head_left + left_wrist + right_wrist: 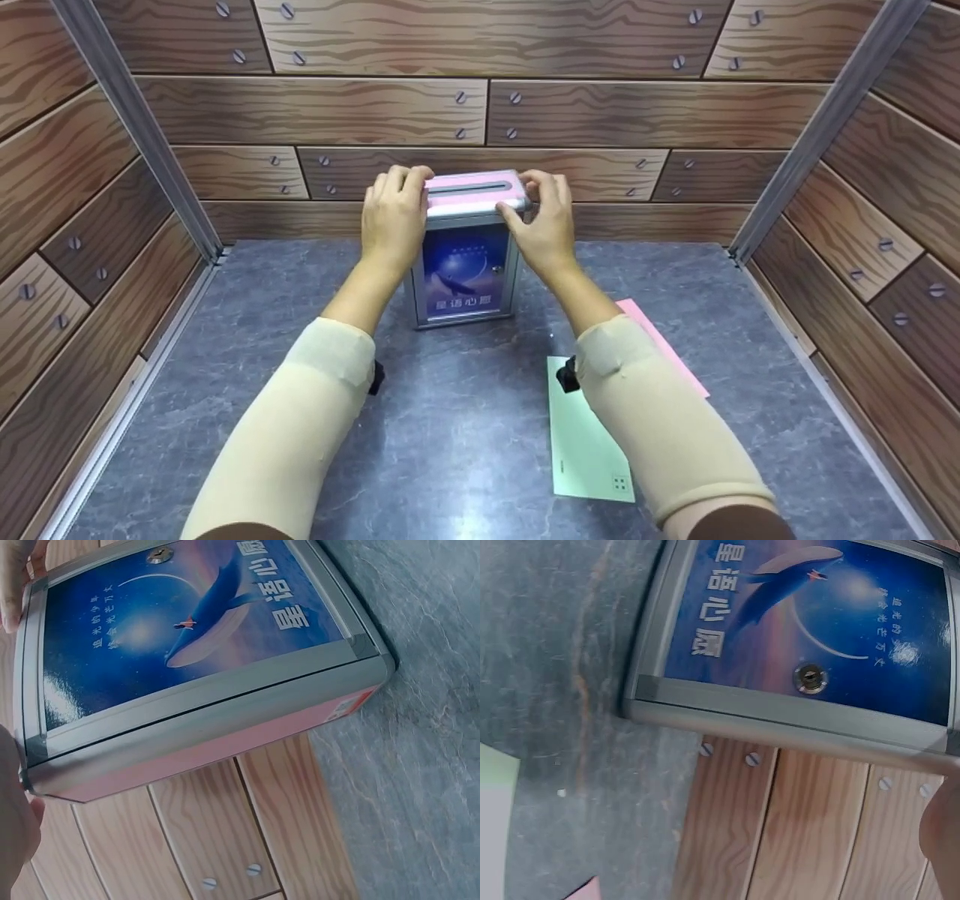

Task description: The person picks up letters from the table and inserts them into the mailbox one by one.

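An upright metal-framed ballot box (463, 270) stands on the grey floor, with a pink top and a long slot (469, 187). Its blue front panel (202, 622) carries a whale picture and white characters. A round lock (810, 678) sits near one side of that panel. My left hand (394, 214) grips the top left edge, its fingers bent over the rim. At the top right corner, my right hand (547, 225) holds the box with the thumb in front and the fingers behind. The box's back is hidden.
A green sheet (589, 442) lies at front right, partly under my right forearm. Beyond that forearm shows a pink sheet (664, 349). Wood-patterned walls (480, 112) enclose the floor, with metal posts (142, 127) at the corners, close behind the box.
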Motion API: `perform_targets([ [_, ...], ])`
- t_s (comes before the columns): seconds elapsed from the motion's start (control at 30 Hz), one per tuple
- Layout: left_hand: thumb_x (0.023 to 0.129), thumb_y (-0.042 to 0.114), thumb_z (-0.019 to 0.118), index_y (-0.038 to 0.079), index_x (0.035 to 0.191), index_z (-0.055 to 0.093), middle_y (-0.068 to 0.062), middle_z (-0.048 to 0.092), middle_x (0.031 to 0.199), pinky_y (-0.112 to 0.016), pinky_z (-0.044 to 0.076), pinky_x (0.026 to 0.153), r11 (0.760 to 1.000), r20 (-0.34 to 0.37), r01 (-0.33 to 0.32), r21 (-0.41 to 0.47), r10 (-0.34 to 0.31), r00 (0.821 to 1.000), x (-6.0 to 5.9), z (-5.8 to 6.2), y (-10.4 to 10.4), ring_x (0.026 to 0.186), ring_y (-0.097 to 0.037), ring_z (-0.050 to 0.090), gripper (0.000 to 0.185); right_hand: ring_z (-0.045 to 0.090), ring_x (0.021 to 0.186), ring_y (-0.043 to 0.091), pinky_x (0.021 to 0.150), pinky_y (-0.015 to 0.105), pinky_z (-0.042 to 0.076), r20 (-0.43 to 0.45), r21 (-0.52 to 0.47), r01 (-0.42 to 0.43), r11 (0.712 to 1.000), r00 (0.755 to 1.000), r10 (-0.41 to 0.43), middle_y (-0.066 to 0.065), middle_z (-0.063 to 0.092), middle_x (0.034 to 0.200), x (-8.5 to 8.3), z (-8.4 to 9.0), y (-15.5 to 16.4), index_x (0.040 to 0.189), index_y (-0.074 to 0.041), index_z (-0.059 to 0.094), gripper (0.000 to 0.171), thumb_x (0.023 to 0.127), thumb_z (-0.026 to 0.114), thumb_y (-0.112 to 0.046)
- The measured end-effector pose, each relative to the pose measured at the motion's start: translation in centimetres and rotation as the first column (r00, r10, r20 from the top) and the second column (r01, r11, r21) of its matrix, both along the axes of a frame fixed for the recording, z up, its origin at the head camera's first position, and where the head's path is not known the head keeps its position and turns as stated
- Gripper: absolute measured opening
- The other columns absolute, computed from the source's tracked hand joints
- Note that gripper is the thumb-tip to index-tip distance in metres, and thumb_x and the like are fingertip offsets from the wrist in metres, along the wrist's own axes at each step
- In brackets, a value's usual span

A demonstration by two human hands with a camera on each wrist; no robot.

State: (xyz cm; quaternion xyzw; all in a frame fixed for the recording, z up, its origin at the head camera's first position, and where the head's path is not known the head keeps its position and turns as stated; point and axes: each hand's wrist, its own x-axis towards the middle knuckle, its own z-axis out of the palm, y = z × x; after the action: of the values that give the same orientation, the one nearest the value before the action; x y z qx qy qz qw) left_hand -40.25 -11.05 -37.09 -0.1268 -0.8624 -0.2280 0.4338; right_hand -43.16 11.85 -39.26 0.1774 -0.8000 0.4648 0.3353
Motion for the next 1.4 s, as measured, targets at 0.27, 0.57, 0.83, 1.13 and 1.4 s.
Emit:
perform_targets([
  [0.27,0.105,0.014,0.066,0.014,0.125,0.065,-0.012,0.068,0.115,-0.049,0.053,0.088,0.993,-0.071,-0.075,-0.089,0.068,0.995,0.1,0.0,0.8,0.105,-0.036,0.063,0.020,0.057,0.109,0.030,0.101,0.037,0.051,-0.009,-0.207,-0.007,0.978,1.000,0.005,0.018,0.057,0.114,2.0,-1.4,3.0,0.128,0.002,0.062,0.032,0.096,0.064,0.003],
  [0.57,0.098,0.009,0.061,0.011,0.128,0.059,-0.014,0.063,0.119,-0.050,0.047,0.092,0.999,-0.113,0.024,0.045,-0.019,0.993,2.6,-2.0,3.0,0.108,-0.037,0.057,0.030,0.055,0.107,0.023,0.087,0.024,0.047,0.114,-0.379,0.051,0.924,0.993,-0.007,0.008,0.053,0.111,5.6,-3.8,5.4,0.128,0.004,0.056,0.036,0.093,0.056,0.012],
  [0.83,0.093,-0.001,0.060,0.005,0.121,0.060,-0.015,0.064,0.114,-0.047,0.052,0.097,0.961,-0.118,0.234,0.149,-0.217,0.969,4.7,-5.9,5.1,0.106,-0.034,0.061,0.028,0.052,0.102,0.013,0.091,0.025,0.047,0.229,-0.475,0.114,0.873,0.974,-0.003,0.004,0.053,0.109,8.8,-5.6,7.6,0.130,0.002,0.054,0.036,0.095,0.056,0.011],
  [1.13,0.094,-0.006,0.059,0.006,0.124,0.059,-0.013,0.064,0.112,-0.038,0.062,0.092,0.910,0.097,0.347,0.228,-0.375,0.922,6.1,-9.6,6.9,0.100,-0.026,0.066,0.031,0.050,0.104,0.014,0.088,0.020,0.046,0.409,-0.464,0.203,0.862,0.913,0.005,0.007,0.054,0.113,12.7,-8.9,10.3,0.134,-0.001,0.052,0.034,0.102,0.056,0.006],
  [1.4,0.101,0.005,0.070,0.005,0.145,0.047,-0.019,0.063,0.124,-0.046,0.063,0.098,0.802,0.418,0.375,0.465,-0.572,0.706,6.9,-12.0,9.5,0.108,-0.034,0.067,0.049,0.051,0.108,0.018,0.087,0.021,0.047,0.632,-0.253,0.161,0.954,0.774,0.037,0.016,0.050,0.129,14.9,-12.3,12.6,0.141,0.003,0.050,0.042,0.102,0.065,-0.003],
])
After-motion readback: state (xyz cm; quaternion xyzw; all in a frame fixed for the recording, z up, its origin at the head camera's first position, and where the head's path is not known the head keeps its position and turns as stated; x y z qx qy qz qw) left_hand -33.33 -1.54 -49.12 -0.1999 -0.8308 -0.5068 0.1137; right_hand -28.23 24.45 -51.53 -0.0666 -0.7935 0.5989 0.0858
